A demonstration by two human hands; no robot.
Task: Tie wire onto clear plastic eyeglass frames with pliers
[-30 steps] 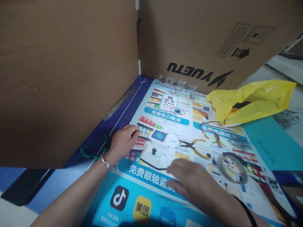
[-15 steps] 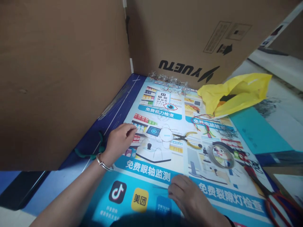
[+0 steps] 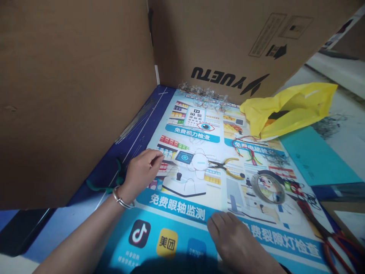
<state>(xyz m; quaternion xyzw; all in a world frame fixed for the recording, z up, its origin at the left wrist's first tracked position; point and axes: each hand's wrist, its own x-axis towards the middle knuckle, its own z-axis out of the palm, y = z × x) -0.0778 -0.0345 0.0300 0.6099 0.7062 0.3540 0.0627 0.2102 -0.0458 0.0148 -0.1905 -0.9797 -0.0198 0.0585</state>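
Note:
My left hand (image 3: 144,169), with a silver bangle on its wrist, rests at the left edge of the printed poster (image 3: 173,182). Its fingers are curled together, and whatever they may hold is hidden. Lower right, my right hand (image 3: 232,236) lies closed on the poster, fingertips tucked under and out of sight. Between and beyond the hands, yellow-handled pliers (image 3: 228,167) lie with their handles spread to the right. A roll of clear tape (image 3: 255,188) lies flat to their right. Thin wire pieces are scattered on the print.
Cardboard walls (image 3: 71,95) stand at the left and back. A yellow bag (image 3: 293,110), red-handled scissors (image 3: 330,238) and coloured cords (image 3: 252,156) lie at the right. Wire scraps (image 3: 202,91) line the back wall. A green twisted strip (image 3: 118,175) and thin straight wires (image 3: 135,121) lie at left.
My right hand has shifted slightly right, and the faint thin lines by its fingertips no longer show. My left hand stays nearly in place. The view has tilted a little.

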